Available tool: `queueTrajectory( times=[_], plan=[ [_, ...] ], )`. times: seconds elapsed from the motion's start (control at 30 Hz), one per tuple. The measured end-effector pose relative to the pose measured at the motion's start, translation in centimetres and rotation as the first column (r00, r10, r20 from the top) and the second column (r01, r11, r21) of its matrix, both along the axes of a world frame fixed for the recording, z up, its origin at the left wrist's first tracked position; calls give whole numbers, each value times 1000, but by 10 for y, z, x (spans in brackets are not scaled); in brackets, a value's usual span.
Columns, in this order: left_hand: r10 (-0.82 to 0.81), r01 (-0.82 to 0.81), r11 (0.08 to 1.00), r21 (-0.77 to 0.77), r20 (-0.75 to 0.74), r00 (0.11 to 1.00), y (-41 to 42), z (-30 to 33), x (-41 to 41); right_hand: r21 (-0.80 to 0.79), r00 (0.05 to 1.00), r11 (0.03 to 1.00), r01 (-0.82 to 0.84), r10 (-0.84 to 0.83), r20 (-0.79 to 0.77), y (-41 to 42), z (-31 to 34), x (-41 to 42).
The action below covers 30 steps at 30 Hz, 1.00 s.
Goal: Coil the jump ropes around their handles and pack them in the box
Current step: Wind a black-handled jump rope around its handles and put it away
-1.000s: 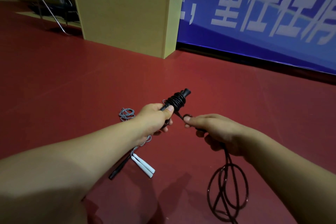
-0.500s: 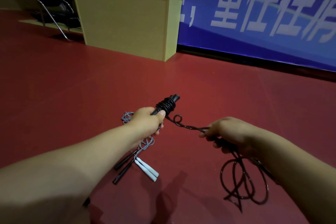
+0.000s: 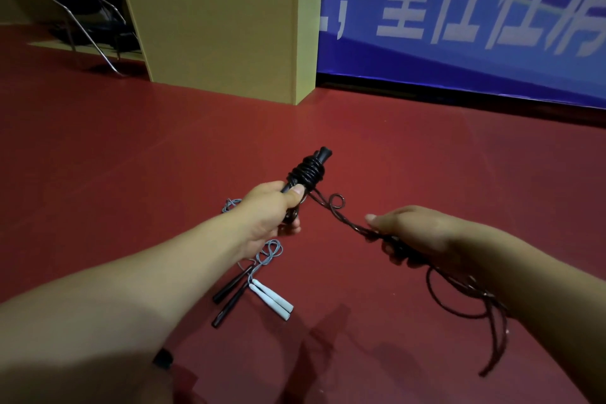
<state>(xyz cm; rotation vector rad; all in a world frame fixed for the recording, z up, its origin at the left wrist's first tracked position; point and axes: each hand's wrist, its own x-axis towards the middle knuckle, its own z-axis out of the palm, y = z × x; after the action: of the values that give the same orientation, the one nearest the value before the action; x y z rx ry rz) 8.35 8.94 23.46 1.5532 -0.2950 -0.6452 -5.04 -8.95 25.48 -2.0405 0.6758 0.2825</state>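
My left hand grips the black handles of a jump rope, with several turns of dark cord coiled round their upper end. From the coil a twisted stretch of black cord with one small loop runs to my right hand, which holds it in curled fingers. Loose loops of the same cord hang below my right wrist. On the red floor under my left forearm lie a grey rope with two white handles and two more black handles. No packing box is in view.
A tall pale wooden cabinet stands on the red floor at the back. A folding chair sits at the far left. A blue banner with white characters covers the wall on the right.
My right hand has pulled away from the handles toward the right, drawing out a twisted length of cord. The hanging loops have swung right with it. My left hand has kept its grip.
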Motion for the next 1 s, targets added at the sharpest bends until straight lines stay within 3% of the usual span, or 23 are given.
queueTrajectory(
  times=[0.23, 0.33, 0.47, 0.63, 0.77, 1.0],
  plan=[
    [-81, 74, 994, -80, -85, 993, 3, 4, -6, 21, 988, 991, -131, 129, 82, 2, -4, -5],
    [-68, 59, 995, -85, -110, 992, 2, 4, -5, -6, 988, 995, -103, 103, 111, 4, -5, 0],
    [-67, 52, 991, -121, -116, 991, -1, 2, -5, 13, 995, 996, -93, 93, 41, 5, -11, 3],
    [-90, 56, 975, -214, -155, 984, -1, 6, -6, 44, 993, 999, -1, -5, 117, 6, -12, 9],
    [-113, 39, 949, -313, -224, 968, -2, 11, -9, 89, 999, 996, 2, -5, 39, 5, -12, 9],
    [-99, 18, 946, -325, -236, 967, -5, 10, -10, 103, 992, 987, -127, 128, -4, 14, -20, 8]
  ],
)
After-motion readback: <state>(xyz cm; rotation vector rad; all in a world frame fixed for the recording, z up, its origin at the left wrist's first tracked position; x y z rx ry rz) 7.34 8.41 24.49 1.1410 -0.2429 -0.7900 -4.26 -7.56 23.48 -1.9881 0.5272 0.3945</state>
